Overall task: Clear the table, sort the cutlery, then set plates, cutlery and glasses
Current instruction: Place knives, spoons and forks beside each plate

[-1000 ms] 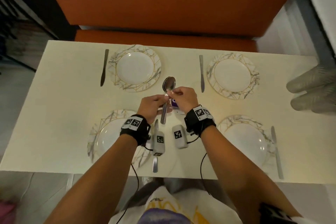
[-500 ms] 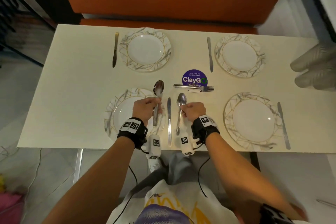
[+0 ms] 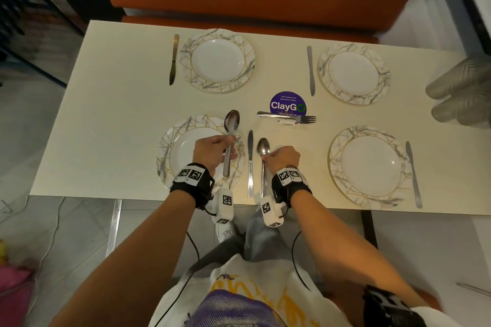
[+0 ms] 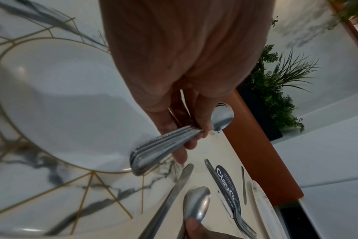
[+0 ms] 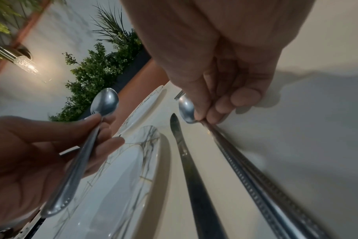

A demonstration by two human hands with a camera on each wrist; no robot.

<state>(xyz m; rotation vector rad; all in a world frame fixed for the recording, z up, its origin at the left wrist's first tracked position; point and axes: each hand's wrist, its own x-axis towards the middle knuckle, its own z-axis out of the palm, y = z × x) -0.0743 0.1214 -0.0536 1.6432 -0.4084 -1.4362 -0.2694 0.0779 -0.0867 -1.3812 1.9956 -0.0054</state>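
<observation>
Setting the bench (image 3: 111, 114) is well under way. Four plates are out, and each has a knife beside it. The right hand (image 3: 283, 158) pinches one spoon (image 3: 263, 151) near its bowl and lays it flat on the bench, just to the right of the near knife (image 3: 250, 162). Its fingers are curled tight on the thin neck of the spoon. The left hand (image 3: 212, 151) is curled round a small bunch of spoons (image 3: 231, 130), held above the right rim of the near left plate (image 3: 170, 156). The wrist view shows a few handles stacked together, so more spoons wait to go out.

A fork (image 3: 287, 116) lies sideways in the middle of the bench, across the bottom edge of a round purple sticker (image 3: 288, 102). It looks like more than one fork, but that is hard to tell.

What looks left: spoons for the other three plates, then the forks. Some clear glasses (image 3: 462, 93) seem to wait at the far right edge, and no plate has a glass yet.
</observation>
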